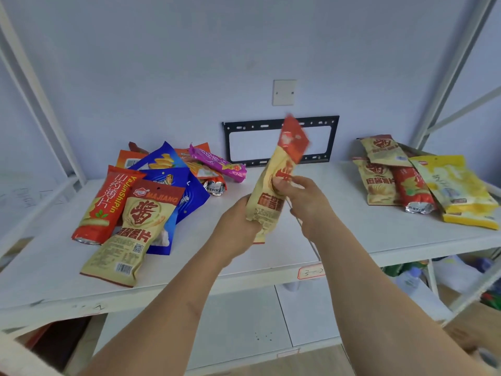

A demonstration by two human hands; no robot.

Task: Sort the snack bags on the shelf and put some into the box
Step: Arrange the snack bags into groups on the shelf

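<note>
Our two bare arms reach up from the bottom, and both hands hold one tan snack bag (273,191) in the air above the white shelf (271,256). Our left hand (238,215) has its grip curled round the low end of the bag. Our right hand (298,196) pinches the middle with fingers and thumb. The red top of the bag looks blurry.

We think this bag goes with the ones like it. To do that well, we hold it softly so the chips do not break, and we look at the front to match it.

On the left lies a messy pile (151,191). We count one tan bag, one red bag, two blue bags, one purple bag and some orange ones we cannot count. On the right is a neater pile (423,180) with two tan bags, one red bag and two yellow bags. We see no box for sure.
</note>
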